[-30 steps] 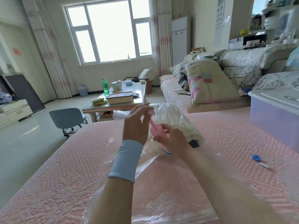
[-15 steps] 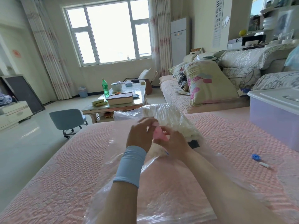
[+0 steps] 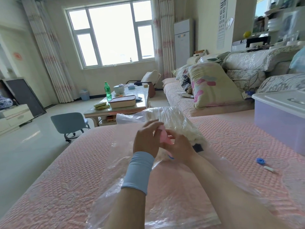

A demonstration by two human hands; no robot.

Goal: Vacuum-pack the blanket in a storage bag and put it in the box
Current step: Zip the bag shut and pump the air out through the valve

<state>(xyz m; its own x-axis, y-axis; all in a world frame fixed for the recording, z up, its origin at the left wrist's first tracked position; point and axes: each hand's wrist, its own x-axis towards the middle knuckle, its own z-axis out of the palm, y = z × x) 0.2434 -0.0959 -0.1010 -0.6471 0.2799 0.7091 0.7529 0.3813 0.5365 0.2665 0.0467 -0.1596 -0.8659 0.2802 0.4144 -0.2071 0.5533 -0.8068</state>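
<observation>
A clear plastic storage bag (image 3: 166,192) lies flat on the pink quilted bed cover (image 3: 66,179). A white folded blanket (image 3: 173,119) sits inside its far end. Over the bag, both hands grip a small pink hand pump (image 3: 163,136). My left hand (image 3: 146,139), with a light blue wrist sleeve, closes over the pump's top. My right hand (image 3: 179,147) wraps its lower part, which is mostly hidden. The purple storage box (image 3: 279,123) with a white lid stands at the right.
A blue cap (image 3: 260,161) and a small white clip (image 3: 268,169) lie on the bed to the right. A coffee table (image 3: 142,98) with a green bottle, a grey chair (image 3: 67,123) and a sofa with pillows (image 3: 212,85) stand beyond the bed.
My left hand has come down from its raised position, pushing the pump's handle in. The pink rod seen earlier is hidden now. My right hand stays in place.
</observation>
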